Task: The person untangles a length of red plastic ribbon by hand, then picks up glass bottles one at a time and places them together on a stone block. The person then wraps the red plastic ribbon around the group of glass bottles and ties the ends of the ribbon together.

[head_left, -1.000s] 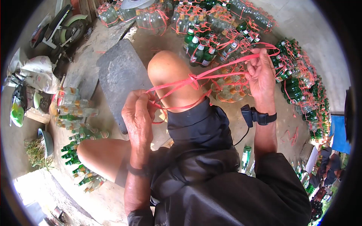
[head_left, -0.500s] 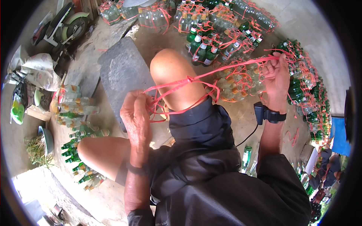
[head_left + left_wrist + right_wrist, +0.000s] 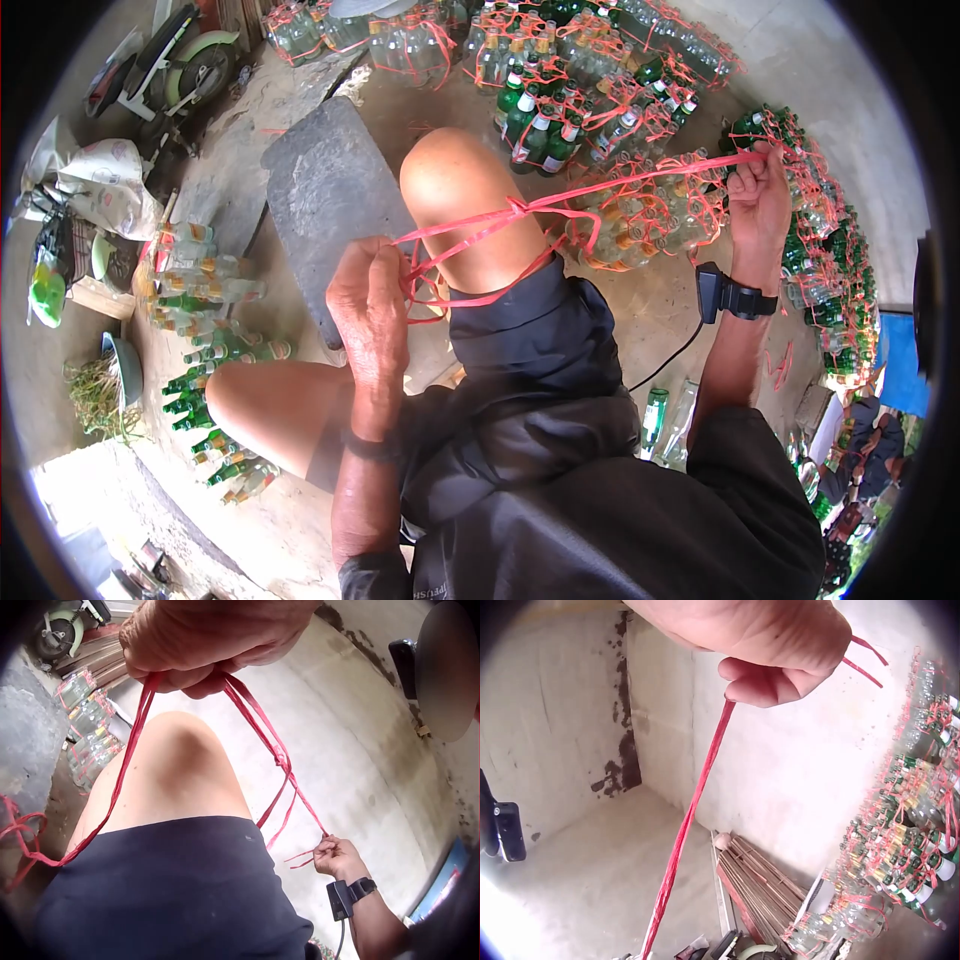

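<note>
Red plastic twine [image 3: 640,175] stretches between the two hands above a bent knee, with a knot [image 3: 517,207] near its middle. The left hand [image 3: 370,305] pinches loops of it at the left of the knee; strands hang down from those fingers in the left wrist view. Out to the right, the right hand [image 3: 758,205] grips the far strands, which run taut from its fingers [image 3: 754,686] in the right wrist view, with short ends sticking out behind. A loose loop [image 3: 590,235] curls right of the knot.
Bundled bottles [image 3: 545,135] tied with red twine stand at the top and right. Loose bottles [image 3: 210,275] are grouped at the left, beside a dark slab [image 3: 330,200]. A green bottle [image 3: 654,415] and a clear one stand near the right hip. A motorbike [image 3: 165,75] is at top left.
The right hand has moved outward to the right, drawing the twine longer and tighter. The left hand has stayed nearly in place with its hold on the loops.
</note>
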`<state>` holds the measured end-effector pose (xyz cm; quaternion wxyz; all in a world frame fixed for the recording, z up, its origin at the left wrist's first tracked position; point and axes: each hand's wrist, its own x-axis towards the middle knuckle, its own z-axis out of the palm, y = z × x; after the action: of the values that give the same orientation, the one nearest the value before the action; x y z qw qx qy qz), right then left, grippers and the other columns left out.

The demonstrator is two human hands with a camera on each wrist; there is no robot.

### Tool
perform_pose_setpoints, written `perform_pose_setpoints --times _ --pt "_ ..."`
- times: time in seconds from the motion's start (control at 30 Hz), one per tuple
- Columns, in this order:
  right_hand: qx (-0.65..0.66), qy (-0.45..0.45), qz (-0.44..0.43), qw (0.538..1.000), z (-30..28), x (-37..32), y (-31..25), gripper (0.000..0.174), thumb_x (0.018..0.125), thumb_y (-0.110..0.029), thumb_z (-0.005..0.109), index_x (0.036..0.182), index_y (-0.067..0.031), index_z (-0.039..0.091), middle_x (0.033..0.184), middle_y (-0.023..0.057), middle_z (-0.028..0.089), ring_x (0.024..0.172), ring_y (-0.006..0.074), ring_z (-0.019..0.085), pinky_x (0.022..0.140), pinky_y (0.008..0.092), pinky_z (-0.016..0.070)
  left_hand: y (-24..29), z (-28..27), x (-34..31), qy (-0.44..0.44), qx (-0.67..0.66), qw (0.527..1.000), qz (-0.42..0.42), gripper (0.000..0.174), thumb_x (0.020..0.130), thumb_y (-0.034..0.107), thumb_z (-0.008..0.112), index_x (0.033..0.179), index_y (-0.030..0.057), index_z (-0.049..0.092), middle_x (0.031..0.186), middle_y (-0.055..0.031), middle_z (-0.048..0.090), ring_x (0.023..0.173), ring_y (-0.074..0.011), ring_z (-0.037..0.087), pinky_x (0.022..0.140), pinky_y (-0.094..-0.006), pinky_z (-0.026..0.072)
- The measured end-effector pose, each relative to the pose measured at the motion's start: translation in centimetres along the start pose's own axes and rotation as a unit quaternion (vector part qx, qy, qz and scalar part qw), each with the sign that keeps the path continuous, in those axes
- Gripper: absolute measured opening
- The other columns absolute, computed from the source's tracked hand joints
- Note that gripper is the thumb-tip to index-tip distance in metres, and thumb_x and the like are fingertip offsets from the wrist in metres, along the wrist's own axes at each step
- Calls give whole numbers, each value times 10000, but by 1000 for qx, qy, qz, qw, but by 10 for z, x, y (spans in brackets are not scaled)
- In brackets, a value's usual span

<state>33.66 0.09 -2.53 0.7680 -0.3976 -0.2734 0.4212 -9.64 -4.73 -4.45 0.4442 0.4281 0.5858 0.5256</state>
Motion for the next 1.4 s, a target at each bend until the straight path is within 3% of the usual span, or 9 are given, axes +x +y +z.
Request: perform_pose_setpoints --times 0.13,0.3,0.4,0.6,0.7,0.8,1.07,1.27,1.4 --pt "6 -18 -4 1000 -6 9 1 293 1080 -297 507 1041 -32 624 731 -27 467 608 89 374 576 268 349 -1 4 -3 11 -7 999 39 180 1009 124 544 895 36 652 719 24 564 539 -7 387 470 -187 290" --pt "31 49 -38 998 -24 29 -8 287 1080 -285 506 1032 -29 626 709 -27 476 617 88 378 559 264 333 -4 -6 1 29 -5 998 47 178 1016 133 554 904 41 656 722 21 576 527 -5 392 450 -184 283" --pt "41 3 -36 999 -31 30 -18 281 1077 -282 514 1042 -28 628 709 -27 487 618 89 383 557 258 329 -12 -13 4 35 -21 998 48 173 1021 142 562 915 47 661 735 13 592 512 -4 392 429 -182 273" --pt "20 21 1 1000 -26 22 -14 260 1070 -259 532 1060 -15 619 738 -24 510 632 85 407 559 251 349 -2 -11 1 31 -20 999 0 185 1012 160 556 943 24 660 732 7 569 662 -50 473 561 -223 399" --pt "3 54 -16 998 -35 31 -13 242 1062 -244 546 1078 -15 622 775 -26 530 648 83 428 571 251 386 -4 -10 2 42 -51 998 6 162 1035 169 570 972 53 663 756 11 604 511 -6 389 432 -184 275" --pt "16 -53 14 998 -41 31 -7 256 1067 -230 536 1136 -4 634 867 -6 623 680 82 489 586 233 413 3 -7 -2 32 -53 998 2 150 1040 171 570 1003 58 662 778 15 616 527 -1 386 449 -182 275" --pt "-60 -64 66 994 16 5 24 251 1021 -228 609 1166 -34 672 916 3 678 791 115 627 669 253 508 9 -8 -6 -111 -43 992 46 148 1046 124 553 1121 54 659 889 8 663 571 9 361 494 -181 286" --pt "-78 -120 37 989 67 -11 36 264 1027 -224 601 1187 -27 675 924 28 685 798 134 653 646 292 530 22 -3 -3 -170 -2 983 72 137 1018 14 568 1109 -2 669 949 -31 670 802 -74 563 710 -224 468" --pt "-70 -126 -31 989 61 2 30 256 1032 -195 577 1195 -13 654 921 49 685 797 160 661 671 313 543 23 -4 0 -172 47 965 191 245 924 -160 555 1093 -41 687 1030 -86 635 885 -132 616 785 -251 515"
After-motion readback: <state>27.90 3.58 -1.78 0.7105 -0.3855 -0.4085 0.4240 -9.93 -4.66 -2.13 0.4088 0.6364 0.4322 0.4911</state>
